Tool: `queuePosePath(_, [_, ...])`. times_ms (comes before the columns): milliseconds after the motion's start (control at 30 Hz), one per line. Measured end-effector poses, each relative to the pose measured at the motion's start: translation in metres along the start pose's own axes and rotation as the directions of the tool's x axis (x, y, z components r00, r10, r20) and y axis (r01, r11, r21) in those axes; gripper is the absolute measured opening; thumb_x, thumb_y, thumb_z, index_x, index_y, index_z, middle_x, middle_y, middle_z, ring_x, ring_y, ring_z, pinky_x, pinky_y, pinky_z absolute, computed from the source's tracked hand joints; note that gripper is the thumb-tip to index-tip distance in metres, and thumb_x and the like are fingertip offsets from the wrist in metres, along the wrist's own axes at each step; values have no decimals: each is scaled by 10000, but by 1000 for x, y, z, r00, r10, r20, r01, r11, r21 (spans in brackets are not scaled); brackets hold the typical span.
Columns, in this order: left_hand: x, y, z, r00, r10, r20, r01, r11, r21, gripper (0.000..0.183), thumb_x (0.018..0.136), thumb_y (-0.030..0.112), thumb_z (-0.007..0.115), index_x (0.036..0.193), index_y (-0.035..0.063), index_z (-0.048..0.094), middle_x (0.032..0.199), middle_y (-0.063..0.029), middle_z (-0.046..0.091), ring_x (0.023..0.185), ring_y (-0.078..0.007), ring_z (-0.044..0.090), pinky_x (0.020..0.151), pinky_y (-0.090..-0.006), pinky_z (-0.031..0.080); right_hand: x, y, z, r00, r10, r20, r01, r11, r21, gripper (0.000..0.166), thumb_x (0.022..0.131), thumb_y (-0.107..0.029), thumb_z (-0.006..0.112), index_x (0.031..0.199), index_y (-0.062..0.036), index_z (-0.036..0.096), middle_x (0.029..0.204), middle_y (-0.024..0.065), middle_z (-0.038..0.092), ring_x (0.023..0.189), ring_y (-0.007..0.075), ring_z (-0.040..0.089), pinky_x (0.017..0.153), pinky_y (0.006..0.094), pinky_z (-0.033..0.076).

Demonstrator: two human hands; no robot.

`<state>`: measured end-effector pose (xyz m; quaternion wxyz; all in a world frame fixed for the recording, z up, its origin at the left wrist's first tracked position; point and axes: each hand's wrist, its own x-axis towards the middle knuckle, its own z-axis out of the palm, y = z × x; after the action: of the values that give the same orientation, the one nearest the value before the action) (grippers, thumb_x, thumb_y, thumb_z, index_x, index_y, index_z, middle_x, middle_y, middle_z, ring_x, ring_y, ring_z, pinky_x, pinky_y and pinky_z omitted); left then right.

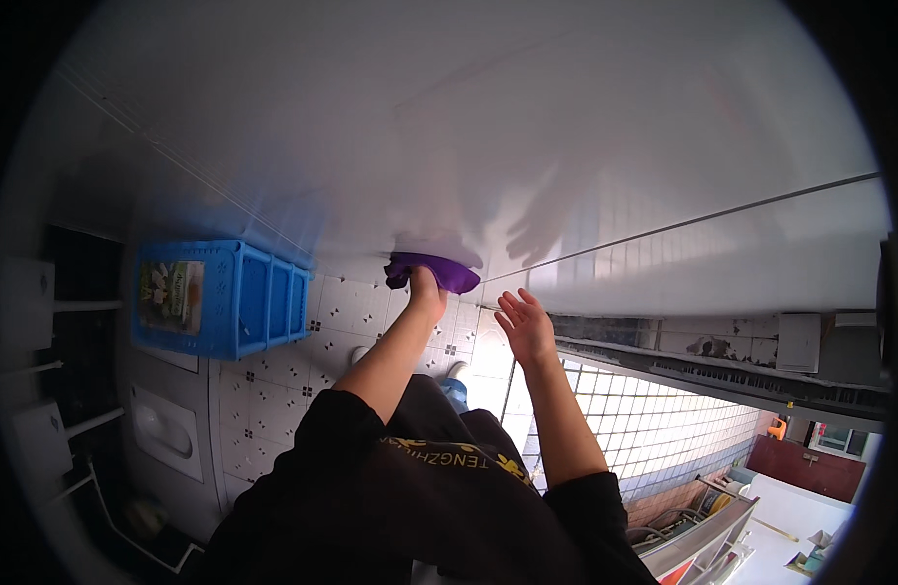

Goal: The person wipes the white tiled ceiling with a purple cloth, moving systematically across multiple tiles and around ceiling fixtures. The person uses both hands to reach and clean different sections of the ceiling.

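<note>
A purple cloth [456,275] is bunched under my left hand [427,292], which holds it flat against a glossy white wall panel [507,110]. The cloth hides most of my left fingers. To the right, my right hand [528,327] is raised with its fingers apart and nothing in it. It is close to the panel, near a dark seam [683,221]; I cannot tell whether it touches. Both the cloth and my right hand show as blurred reflections in the shiny surface.
A blue plastic rack [273,300] stands against the panel at left. Beyond it is a squat toilet [162,430] in a raised step. Patterned tile floor [273,395] lies below. At right a doorway opens onto bright paving [639,409], with a metal-framed rack [705,541] farther out.
</note>
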<state>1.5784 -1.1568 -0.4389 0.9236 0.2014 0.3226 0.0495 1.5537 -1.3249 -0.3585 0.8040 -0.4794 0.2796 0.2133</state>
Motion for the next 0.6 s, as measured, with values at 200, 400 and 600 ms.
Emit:
queuePosePath(200, [-43,-43,73,954,-274,122,298,914,-275,333,934,308,324,1130,93,486,1125,-35,539,1048,-191,500,926,-344,397,-16,-10,-52,994,34,-107,-31,999,34,434,875,-127,379,1281,5,299,1274,199,395,1188,310,398,984,442,339])
queuePosePath(400, [-86,42,98,992,122,-24,-122,992,-21,369,942,346,316,1154,77,455,1128,-52,512,1040,-177,492,902,-343,408,-12,-17,-54,997,73,11,-73,997,23,390,857,-140,443,1216,5,393,1218,206,443,1126,306,447,969,427,362])
queuePosePath(600, [-69,99,82,591,798,-118,-600,533,597,579,881,210,361,1281,-145,140,1346,-302,173,1253,-358,249,1035,-381,227,-15,-41,-27,986,77,150,-67,995,-70,334,855,-110,431,1172,-4,414,1113,172,508,1034,263,506,895,384,421])
